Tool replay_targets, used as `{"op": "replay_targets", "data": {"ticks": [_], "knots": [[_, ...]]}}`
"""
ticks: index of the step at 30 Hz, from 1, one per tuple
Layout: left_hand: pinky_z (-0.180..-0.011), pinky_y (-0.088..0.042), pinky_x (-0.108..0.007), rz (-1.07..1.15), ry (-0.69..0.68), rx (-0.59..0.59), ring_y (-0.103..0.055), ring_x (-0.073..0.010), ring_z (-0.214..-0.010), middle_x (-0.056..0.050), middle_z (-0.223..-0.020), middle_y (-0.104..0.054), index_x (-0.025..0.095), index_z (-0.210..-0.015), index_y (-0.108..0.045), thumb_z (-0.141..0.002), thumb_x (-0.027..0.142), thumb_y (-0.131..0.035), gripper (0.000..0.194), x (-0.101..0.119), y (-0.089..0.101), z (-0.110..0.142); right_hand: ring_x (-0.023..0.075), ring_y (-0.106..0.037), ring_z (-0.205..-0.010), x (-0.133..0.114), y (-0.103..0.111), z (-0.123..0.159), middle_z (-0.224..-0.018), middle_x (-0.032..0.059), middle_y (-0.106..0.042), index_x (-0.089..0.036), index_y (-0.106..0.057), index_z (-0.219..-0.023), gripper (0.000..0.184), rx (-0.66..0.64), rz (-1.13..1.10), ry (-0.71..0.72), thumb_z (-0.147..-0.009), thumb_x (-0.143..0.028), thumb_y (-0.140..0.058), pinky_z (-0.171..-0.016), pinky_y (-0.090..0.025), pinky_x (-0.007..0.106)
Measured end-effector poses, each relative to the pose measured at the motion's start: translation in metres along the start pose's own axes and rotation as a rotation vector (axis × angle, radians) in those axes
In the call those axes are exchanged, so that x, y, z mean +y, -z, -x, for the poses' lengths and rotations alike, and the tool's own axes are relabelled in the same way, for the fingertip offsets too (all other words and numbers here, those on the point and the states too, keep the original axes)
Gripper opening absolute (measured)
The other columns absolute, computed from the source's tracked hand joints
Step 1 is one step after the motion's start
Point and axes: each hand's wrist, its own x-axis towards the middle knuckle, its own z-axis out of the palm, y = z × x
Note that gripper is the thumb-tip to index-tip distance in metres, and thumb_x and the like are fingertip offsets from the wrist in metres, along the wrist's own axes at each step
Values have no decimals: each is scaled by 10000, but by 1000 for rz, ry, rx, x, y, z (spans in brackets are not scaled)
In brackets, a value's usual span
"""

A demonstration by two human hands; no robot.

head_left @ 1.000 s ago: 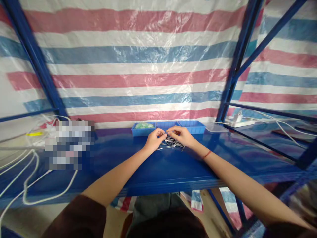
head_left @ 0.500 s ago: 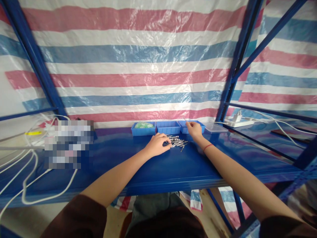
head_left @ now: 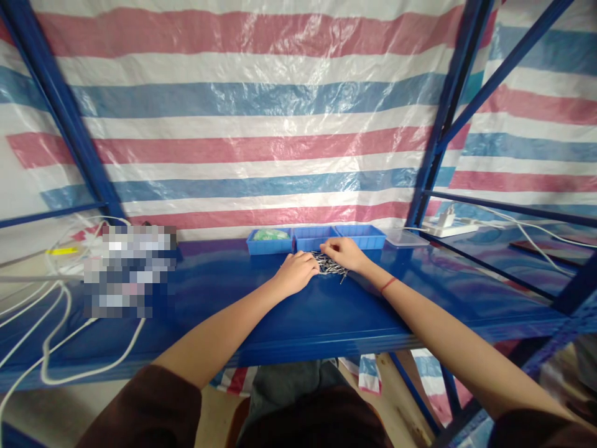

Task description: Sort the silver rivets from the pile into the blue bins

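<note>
A pile of thin, shiny metal pieces lies on the blue tabletop; their exact kind is too small to make out. At its left edge my left hand rests with fingers curled and pressed together, the tips hidden against the metal. My right hand reaches over the pile from the right, thumb and fingers pinched at its far side. Whatever is between those fingertips cannot be seen. Just behind stand three blue bins: the left bin holds green-and-white plastic packets, beside a middle bin and a right bin.
A clear plastic lid lies right of the bins. Farther right is a white power strip with cords. White cables loop over the left of the blue table, near a blurred-out object. Blue posts frame a striped sheet.
My right hand has moved left and down from the right bin, where it held a thin metal piece, to the pile. My left hand's fingers have closed together, staying at the pile.
</note>
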Motion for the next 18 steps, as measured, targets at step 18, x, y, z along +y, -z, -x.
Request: {"op": "replay_targets", "data": {"ticks": [18], "knots": [[-755, -468, -259, 548, 223, 385, -611, -136, -801, -8, -838, -658, 195, -986, -553, -798, 258, -543, 199, -10, 0, -6, 118, -511, -586, -13, -9, 7, -703, 38, -634, -141, -639, -747, 271, -134, -77, 201, -836, -334, -470, -587, -386, 233]]}}
